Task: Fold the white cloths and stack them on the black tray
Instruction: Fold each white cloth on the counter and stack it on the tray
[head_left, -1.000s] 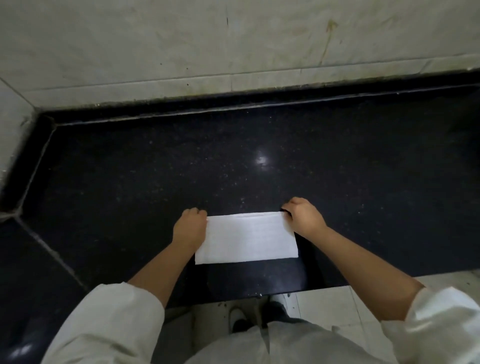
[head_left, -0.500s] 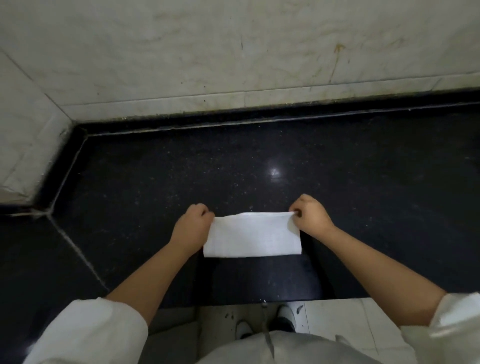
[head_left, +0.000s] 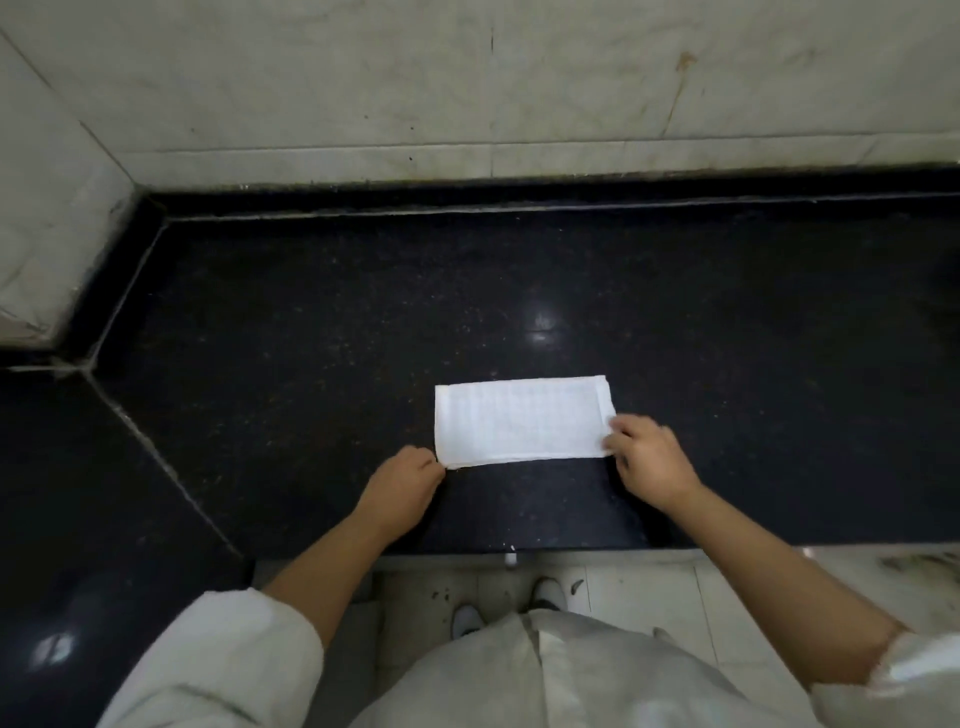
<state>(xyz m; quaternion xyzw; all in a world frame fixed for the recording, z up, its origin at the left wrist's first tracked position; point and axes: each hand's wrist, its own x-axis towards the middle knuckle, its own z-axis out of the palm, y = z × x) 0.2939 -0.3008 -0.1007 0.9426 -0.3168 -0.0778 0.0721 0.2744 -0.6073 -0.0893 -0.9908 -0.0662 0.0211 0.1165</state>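
A white cloth (head_left: 522, 419) lies folded on the black worktop (head_left: 311, 338). The left hand (head_left: 402, 483) and right hand (head_left: 647, 457) pinch its near corners. No tray is visible; stacking remains.

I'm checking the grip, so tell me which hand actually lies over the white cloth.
The right hand: its fingers overlap the white cloth's near right corner. The left hand only meets the near left corner from outside.

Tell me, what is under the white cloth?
The white cloth lies flat on the black counter. Whether anything is hidden beneath cannot be seen; no tray shows.
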